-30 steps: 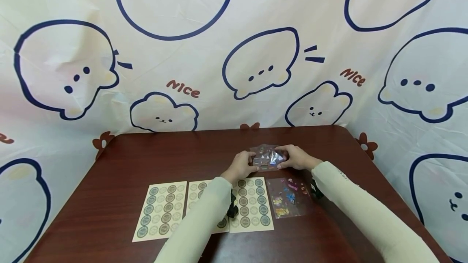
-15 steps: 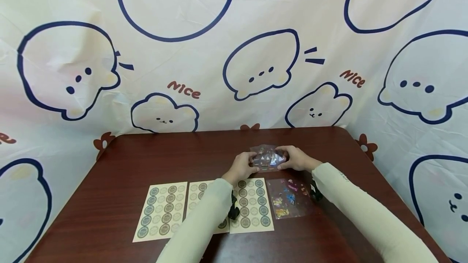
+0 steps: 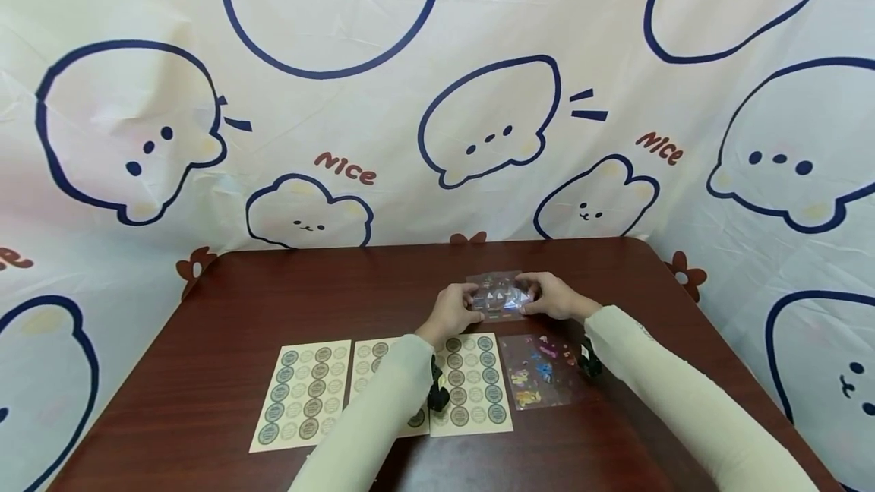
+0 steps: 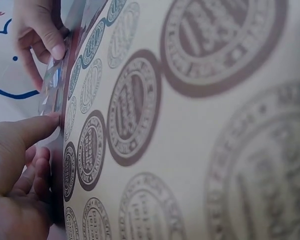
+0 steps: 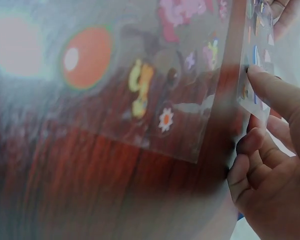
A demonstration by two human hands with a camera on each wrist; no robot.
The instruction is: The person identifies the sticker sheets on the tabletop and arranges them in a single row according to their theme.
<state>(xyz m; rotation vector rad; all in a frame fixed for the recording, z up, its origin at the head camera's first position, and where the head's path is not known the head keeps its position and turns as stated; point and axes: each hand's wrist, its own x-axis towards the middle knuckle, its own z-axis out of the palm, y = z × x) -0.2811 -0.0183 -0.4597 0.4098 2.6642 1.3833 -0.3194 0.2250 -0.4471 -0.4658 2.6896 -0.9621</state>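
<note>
Between my two hands is a clear plastic sticker sheet [image 3: 497, 296] with small coloured and shiny shapes, near the back of the table. My left hand [image 3: 451, 313] holds its left edge, and the left wrist view shows that thumb [image 4: 40, 127] at the sheet's near corner. On the other side, my right hand [image 3: 557, 297] pinches the right edge. In the right wrist view the right thumb [image 5: 275, 87] lies on the sheet's face, with the fingers curled below it. A second clear sticker sheet [image 3: 509, 393], bearing colourful figures, lies flat just in front of the right hand.
Cream sheets of round stickers [image 3: 304, 393] lie in a row on the dark brown table [image 3: 232, 310]. The left forearm covers part of the middle sheet [image 3: 365, 348]. A white cloth [image 3: 383, 112] with cartoon drawings hangs behind and beside the table.
The held sticker sheet looks flatter, with its glare shifted and reduced. Both hands stay in nearly the same place at its edges.
</note>
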